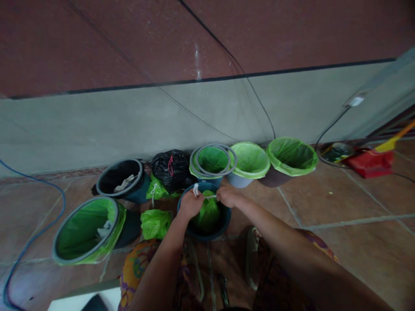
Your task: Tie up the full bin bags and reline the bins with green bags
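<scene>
A green plastic bag (207, 214) sits inside a dark blue bin (226, 218) between my feet. Over it, a white string (211, 197) runs taut between my two hands at the gathered top of the bag. My left hand (191, 204) is closed on one end, with a white tuft showing above the fingers. The other end is pinched in my right hand (228, 196). To the left of the bin lie a loose green bag (156, 223) and a tied green bag (158, 189), beside a black bag with a red tie (171, 170).
Behind stand a bin with loose grey rings (232, 151) on top and two green-lined bins (248, 160) (292, 157). At left are a black-lined bin (121, 177) and a large green-lined bin (86, 233), both holding paper. A blue hose (61, 203) and red dustpan (369, 163) flank them.
</scene>
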`<action>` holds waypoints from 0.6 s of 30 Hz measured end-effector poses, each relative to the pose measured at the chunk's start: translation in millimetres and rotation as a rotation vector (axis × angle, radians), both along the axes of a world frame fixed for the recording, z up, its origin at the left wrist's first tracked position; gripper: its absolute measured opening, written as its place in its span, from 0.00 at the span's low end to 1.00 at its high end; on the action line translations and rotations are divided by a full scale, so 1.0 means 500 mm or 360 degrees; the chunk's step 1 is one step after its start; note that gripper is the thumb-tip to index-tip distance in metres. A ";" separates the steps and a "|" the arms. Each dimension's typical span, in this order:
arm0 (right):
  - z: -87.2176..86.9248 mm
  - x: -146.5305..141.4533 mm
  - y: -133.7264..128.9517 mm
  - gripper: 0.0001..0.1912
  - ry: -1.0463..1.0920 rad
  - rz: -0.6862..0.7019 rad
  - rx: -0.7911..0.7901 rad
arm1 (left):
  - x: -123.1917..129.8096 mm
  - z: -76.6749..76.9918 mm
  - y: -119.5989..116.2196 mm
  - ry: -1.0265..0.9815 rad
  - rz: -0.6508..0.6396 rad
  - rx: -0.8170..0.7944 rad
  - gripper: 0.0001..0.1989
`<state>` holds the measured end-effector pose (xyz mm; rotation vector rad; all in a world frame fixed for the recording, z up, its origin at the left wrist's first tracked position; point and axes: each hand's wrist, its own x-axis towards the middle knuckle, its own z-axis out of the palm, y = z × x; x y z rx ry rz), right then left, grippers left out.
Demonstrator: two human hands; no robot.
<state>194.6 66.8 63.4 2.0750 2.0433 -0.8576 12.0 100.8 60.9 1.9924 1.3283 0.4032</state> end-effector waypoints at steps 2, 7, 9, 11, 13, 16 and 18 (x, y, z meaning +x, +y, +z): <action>0.003 -0.002 -0.001 0.12 -0.0003 -0.0004 0.0006 | 0.011 -0.004 -0.002 -0.0341 0.0021 -0.0289 0.15; 0.037 -0.004 -0.006 0.13 0.0106 0.0076 0.0034 | 0.026 -0.009 -0.012 -0.0894 0.0221 -0.0758 0.20; 0.060 -0.005 -0.008 0.13 0.0165 0.0123 0.0027 | 0.028 -0.013 -0.012 -0.0908 0.0212 -0.0780 0.18; 0.081 -0.005 -0.009 0.13 0.0195 0.0166 0.0003 | 0.030 -0.019 -0.012 -0.0862 0.0101 -0.0769 0.11; 0.092 -0.004 -0.010 0.14 0.0241 0.0196 -0.0002 | 0.030 -0.025 -0.012 -0.0801 -0.0053 -0.0713 0.12; 0.087 0.000 -0.010 0.14 0.0414 0.0199 0.0025 | 0.028 -0.027 -0.011 -0.0678 -0.0220 -0.0553 0.11; 0.077 0.002 -0.009 0.12 0.0599 0.0106 0.0044 | 0.026 -0.025 -0.009 -0.0579 -0.0266 -0.0431 0.09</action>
